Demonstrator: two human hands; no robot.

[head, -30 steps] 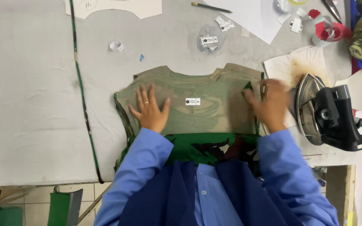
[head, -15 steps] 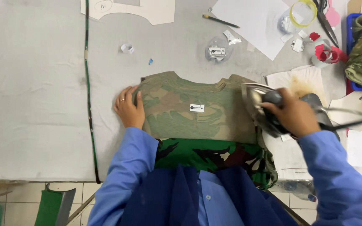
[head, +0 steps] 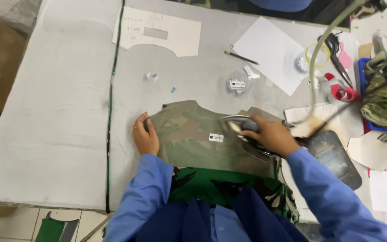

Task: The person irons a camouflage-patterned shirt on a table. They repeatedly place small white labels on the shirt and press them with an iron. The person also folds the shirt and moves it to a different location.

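Since half a second earlier the iron (head: 242, 134) had slid left onto the camouflage garment (head: 193, 139) spread on the grey table (head: 50, 116), the right hand (head: 269, 136) clenched round its handle to steer it, while the left hand (head: 145, 136) lay flat, fingers spread, pinning the cloth's left edge taut.

A second ago both palms were spread flat on the camouflage garment (head: 189, 134) and the iron (head: 242, 134) stood off to the right on its dark rest pad (head: 334, 157). Half a second ago the iron had been gripped at the garment's right edge. Now the iron has been brought onto the cloth by the right hand (head: 269, 136), and the left hand (head: 145, 138) has been slid to the garment's left edge, fingertips at the shoulder
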